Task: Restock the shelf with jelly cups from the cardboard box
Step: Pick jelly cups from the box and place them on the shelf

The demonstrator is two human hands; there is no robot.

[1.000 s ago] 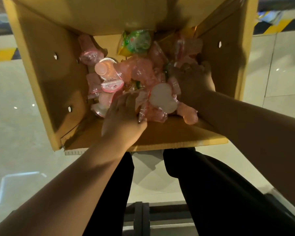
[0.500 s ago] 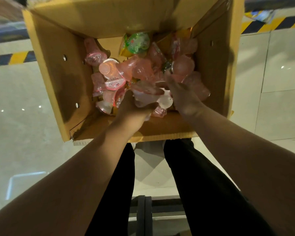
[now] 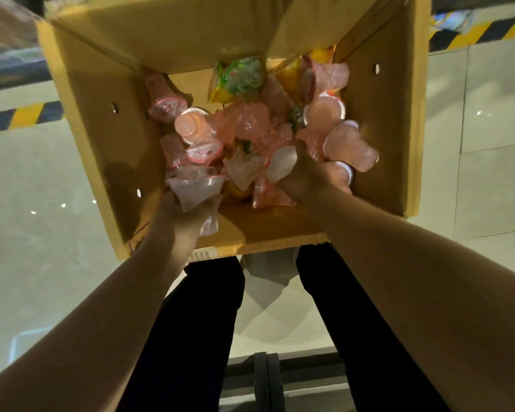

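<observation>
Inside the open brown cardboard box [image 3: 101, 138], the left hand [image 3: 188, 212] has its grip clenched round a pale pink translucent plastic jelly cup [image 3: 192, 188]. The right hand [image 3: 305, 178] has its grip grasping a white-lidded pink jelly cup [image 3: 281, 163]. Just beyond both grips lies the heap of loose pink jelly cups [image 3: 244, 126], with a green-and-yellow wrapped cup [image 3: 241, 75] farther beyond.

Head view, steeply downward (close) over box [image 3: 101, 129].

Box [image 3: 95, 129] ahead of the person's legs [image 3: 191, 322]. Cups [image 3: 250, 129] heaped inside. Left hand [image 3: 188, 215] at heap's near left, right hand [image 3: 305, 181] at near right.
</observation>
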